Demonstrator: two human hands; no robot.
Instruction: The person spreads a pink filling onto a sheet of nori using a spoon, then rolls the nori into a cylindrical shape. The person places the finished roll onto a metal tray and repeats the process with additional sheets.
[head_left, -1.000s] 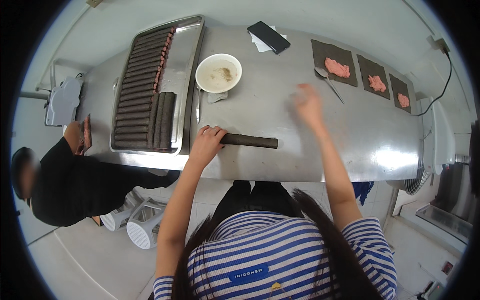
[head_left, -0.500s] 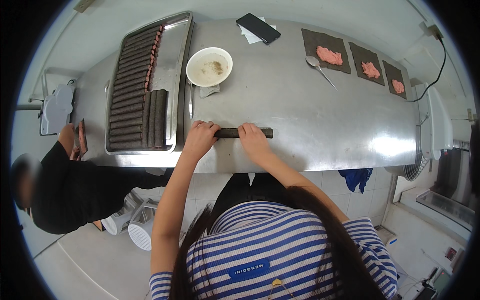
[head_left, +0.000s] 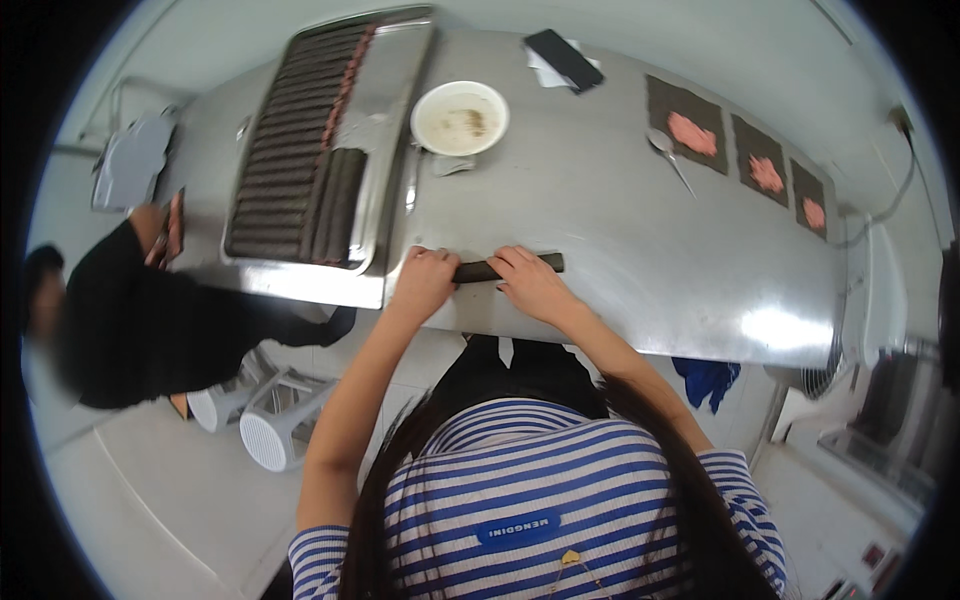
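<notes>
A long dark seaweed roll (head_left: 478, 270) lies crosswise on the steel table (head_left: 640, 270) near its front edge. My left hand (head_left: 428, 275) grips it at the left end and my right hand (head_left: 525, 280) has curled fingers on it toward the right, leaving the right tip visible. To the left is a tray (head_left: 400, 80) of many similar rolls (head_left: 280, 150), some showing pink filling at their ends. Behind my hands stand a white bowl (head_left: 460, 117) of cloudy liquid and, farther right, a spoon (head_left: 660, 142) beside dark sheets (head_left: 680, 90) topped with pink paste (head_left: 692, 133).
A co-worker in black (head_left: 150, 330) works at the left with a hand (head_left: 150, 225) near a filled sheet. A phone (head_left: 562, 60) rests on paper at the back. Plastic stools (head_left: 270, 435) stand below, a cord (head_left: 905, 180) runs at the right, and a grey appliance (head_left: 135, 155) is at far left.
My right hand has come down and left from above the table onto the roll, joining my left hand. The view has also shifted slightly.
</notes>
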